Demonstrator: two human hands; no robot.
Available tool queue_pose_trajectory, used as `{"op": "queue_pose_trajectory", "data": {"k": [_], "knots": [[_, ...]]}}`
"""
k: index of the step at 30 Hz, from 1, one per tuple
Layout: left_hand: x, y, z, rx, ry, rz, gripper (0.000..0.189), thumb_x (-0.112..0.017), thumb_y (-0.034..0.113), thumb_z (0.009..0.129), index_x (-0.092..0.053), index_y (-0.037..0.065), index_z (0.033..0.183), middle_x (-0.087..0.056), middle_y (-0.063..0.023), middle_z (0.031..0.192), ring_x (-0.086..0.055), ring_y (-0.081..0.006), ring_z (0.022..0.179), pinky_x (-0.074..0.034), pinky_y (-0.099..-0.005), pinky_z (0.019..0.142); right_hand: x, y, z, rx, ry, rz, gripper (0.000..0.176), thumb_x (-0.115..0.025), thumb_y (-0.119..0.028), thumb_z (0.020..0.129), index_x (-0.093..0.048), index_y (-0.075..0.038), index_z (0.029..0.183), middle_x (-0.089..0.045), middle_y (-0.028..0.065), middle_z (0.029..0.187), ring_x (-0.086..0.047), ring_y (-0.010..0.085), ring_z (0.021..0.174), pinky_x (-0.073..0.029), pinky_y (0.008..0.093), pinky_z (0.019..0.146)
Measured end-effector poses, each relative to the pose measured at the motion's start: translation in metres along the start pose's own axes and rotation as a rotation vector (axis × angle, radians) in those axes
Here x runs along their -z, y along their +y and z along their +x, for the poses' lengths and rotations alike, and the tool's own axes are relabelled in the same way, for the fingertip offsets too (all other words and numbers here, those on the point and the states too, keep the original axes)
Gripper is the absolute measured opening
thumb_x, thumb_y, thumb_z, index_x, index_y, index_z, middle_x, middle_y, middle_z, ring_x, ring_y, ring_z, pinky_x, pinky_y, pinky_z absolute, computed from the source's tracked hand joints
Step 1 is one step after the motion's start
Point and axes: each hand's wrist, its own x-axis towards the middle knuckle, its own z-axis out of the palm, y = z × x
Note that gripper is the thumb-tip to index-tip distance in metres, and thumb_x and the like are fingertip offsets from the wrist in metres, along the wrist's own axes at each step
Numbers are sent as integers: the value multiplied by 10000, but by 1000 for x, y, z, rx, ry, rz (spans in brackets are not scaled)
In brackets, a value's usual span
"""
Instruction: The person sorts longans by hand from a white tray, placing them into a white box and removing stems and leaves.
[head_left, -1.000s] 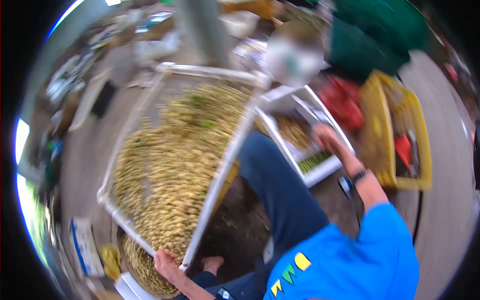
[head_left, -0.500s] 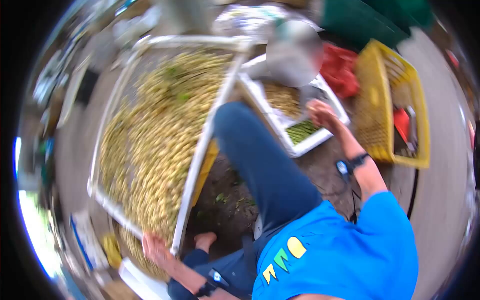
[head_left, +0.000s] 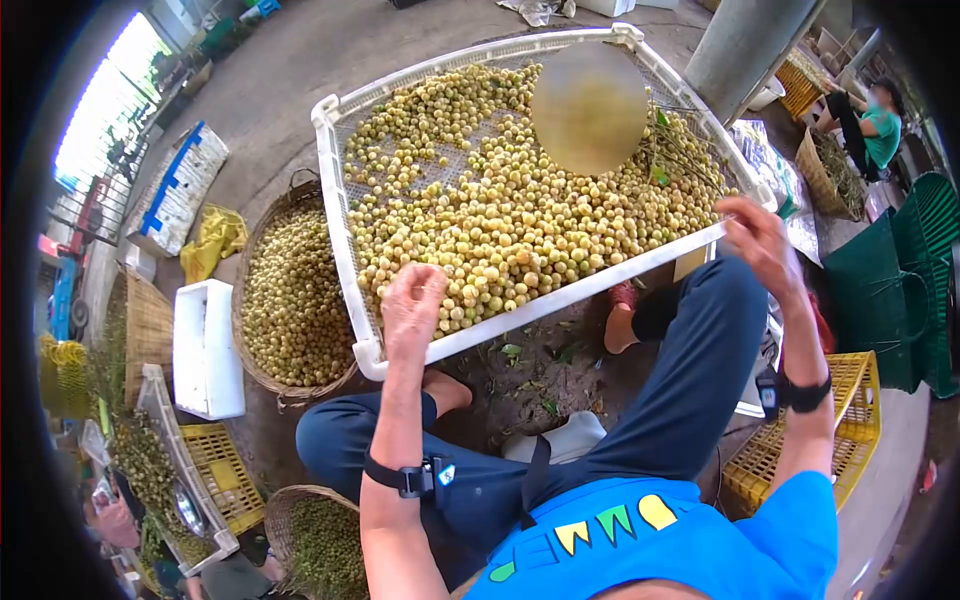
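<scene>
A wide white mesh tray (head_left: pixel 545 312) lies tilted in front of my knees, spread with small round yellow-tan fruits (head_left: pixel 520 225). My left hand (head_left: pixel 412 308) is over the front left part of the tray, fingers curled and closed down among the fruits; what they pinch is hidden. At the right front corner, my right hand (head_left: pixel 762 248) is raised by the rim, slightly blurred, its fingers loosely bent and apart. A thin leafy twig (head_left: pixel 662 170) lies on the fruits at the right.
A woven basket (head_left: pixel 245 270) full of similar fruits stands left of the tray, beside a white foam box (head_left: pixel 208 350). Greener fruits fill a lower basket (head_left: pixel 325 550). At right are a yellow crate (head_left: pixel 855 420) and green baskets (head_left: pixel 880 310). A person (head_left: pixel 880 130) sits far right.
My view has turned right to left, bringing the tray to the centre. My right hand has left the small white box for the tray's right corner; my left hand has moved in over the fruits.
</scene>
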Motion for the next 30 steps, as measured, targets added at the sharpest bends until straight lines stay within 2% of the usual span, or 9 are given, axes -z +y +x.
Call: {"op": "queue_pose_trajectory", "data": {"k": [4, 6, 10, 15, 16, 20, 22, 26, 30], "knots": [[-13, 2, -3, 21, -85, -45, 43, -597, 61, 786, -580, 24, 801, -543, -6, 659, -488, -49, 554, -403, -193, 495, -91, -52, 90, 211, -221, -233, 195, -483, -169, 781, -589, -52, 895, -570, 88, 715, -523, 155, 635, -419, 295, 592], [-11, 2, -1, 2, -72, -50, 46, -591, 50, 786, -568, 13, 800, -544, -14, 694, -495, -52, 565, -411, -197, 513, -138, -53, 134, 326, -293, -347, 297, -435, -220, 786, -583, -57, 986, -595, 134, 884, -566, 252, 833, -438, 374, 749], [-4, 0, 6, 92, -99, -130, 86, -569, 102, 823, -574, 16, 828, -527, 15, 660, -498, -42, 544, -396, -169, 475, -209, -64, 188, 257, -489, -535, 334, -398, -211, 851, -495, -80, 1143, -482, 143, 1192, -465, 264, 1081, -367, 351, 942], [2, 1, 9, 257, -128, -260, 43, -535, 14, 818, -565, -16, 823, -536, -9, 735, -491, -49, 595, -419, -181, 538, -277, -12, 206, 441, -494, -633, 418, -345, -283, 902, -349, -132, 1291, -250, 120, 1367, -240, 300, 1256, -214, 519, 1017], [5, 3, 8, 285, -128, -304, 53, -531, 23, 826, -562, -19, 834, -540, -17, 740, -495, -49, 597, -424, -180, 542, -273, -7, 197, 529, -443, -599, 400, -358, -290, 895, -420, -93, 1237, -324, 174, 1307, -351, 303, 1184, -249, 428, 1021], [19, 17, 3, 293, -132, -375, 64, -524, 20, 831, -563, -25, 855, -542, -30, 758, -503, -57, 607, -421, -178, 551, -203, -68, 169, 358, -1089, -553, 379, -421, -300, 868, -454, -132, 1207, -405, 159, 1250, -416, 290, 1138, -310, 419, 992], [24, 21, 1, 274, -117, -388, 67, -523, 17, 830, -564, -26, 860, -539, -32, 760, -504, -59, 608, -420, -176, 554, -208, -55, 179, 465, -750, -474, 310, -462, -240, 850, -510, -118, 1131, -541, 160, 1031, -513, 287, 1012, -395, 404, 906], [25, 28, -1, 304, -141, -407, 70, -548, 21, 816, -570, -33, 855, -527, -35, 763, -524, -68, 622, -417, -177, 558, -250, -52, 244, 376, -474, -418, 175, -476, -160, 828, -582, -79, 940, -575, 104, 879, -570, 261, 830, -453, 398, 727], [25, 32, 0, 326, -150, -362, 80, -571, 31, 804, -576, -47, 825, -541, -59, 781, -535, -78, 623, -425, -185, 556, -291, -22, 268, 600, -224, -405, 135, -465, -135, 796, -546, -67, 880, -533, 143, 886, -571, 287, 808, -464, 413, 689]]}}
